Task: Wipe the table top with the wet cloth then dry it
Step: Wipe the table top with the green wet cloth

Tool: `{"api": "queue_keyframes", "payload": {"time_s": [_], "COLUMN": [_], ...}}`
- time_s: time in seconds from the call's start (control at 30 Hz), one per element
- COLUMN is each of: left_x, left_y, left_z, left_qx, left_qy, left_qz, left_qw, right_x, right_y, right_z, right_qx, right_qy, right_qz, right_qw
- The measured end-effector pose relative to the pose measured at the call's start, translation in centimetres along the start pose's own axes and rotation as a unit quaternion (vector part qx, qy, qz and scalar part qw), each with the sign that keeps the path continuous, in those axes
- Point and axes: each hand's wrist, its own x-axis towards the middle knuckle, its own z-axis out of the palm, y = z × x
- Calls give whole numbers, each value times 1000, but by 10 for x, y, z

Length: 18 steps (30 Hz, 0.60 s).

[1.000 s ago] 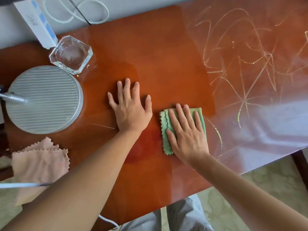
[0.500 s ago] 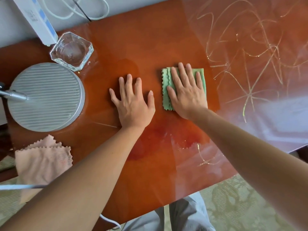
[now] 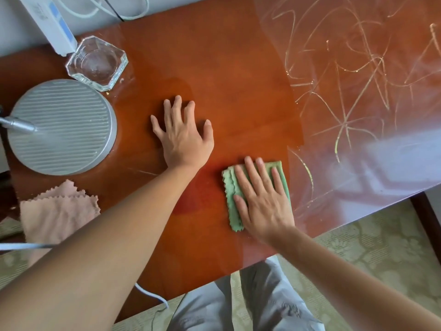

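A folded green cloth (image 3: pixel 230 187) lies on the glossy reddish-brown table top (image 3: pixel 226 75), close to the front edge. My right hand (image 3: pixel 261 201) presses flat on it, fingers spread, covering most of it. My left hand (image 3: pixel 183 137) rests flat on the bare wood to the cloth's upper left, holding nothing. A folded pink cloth (image 3: pixel 57 213) lies at the table's front left corner, partly under my left forearm. Thin wet streaks (image 3: pixel 346 96) show on the right half of the table.
A round ribbed metal lamp base (image 3: pixel 62 125) stands at the left with a clear glass dish (image 3: pixel 96 63) behind it. A white and blue box (image 3: pixel 51 22) and white cables (image 3: pixel 119 10) lie at the back. A dark table leg (image 3: pixel 424 218) shows at the right.
My right hand has slid the green cloth from the middle of the table back toward the front edge. My left hand has stayed in place.
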Motion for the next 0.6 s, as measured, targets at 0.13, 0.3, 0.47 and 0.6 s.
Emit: {"api": "queue_keyframes", "payload": {"time_s": [0.13,0.3,0.47,0.6], "left_x": [-2,-42,-111,-154], "left_y": [2,-2,-10,-8], "left_z": [-6,-14,-12,1], "left_qx": [-24,-21,8,30], "left_qy": [-8,6,-1,3], "left_qz": [4,15,24,6], "left_qw": [1000,1000,1000,1000], "right_x": [61,85,50,-29], "right_y": [14,20,13,-8], "right_z": [-12,-11,-5,18], "right_qx": [11,3,4,23], "right_qy": [18,20,15,29], "right_qz": [61,52,26,-18], "right_qw": [998,998,1000,999]}}
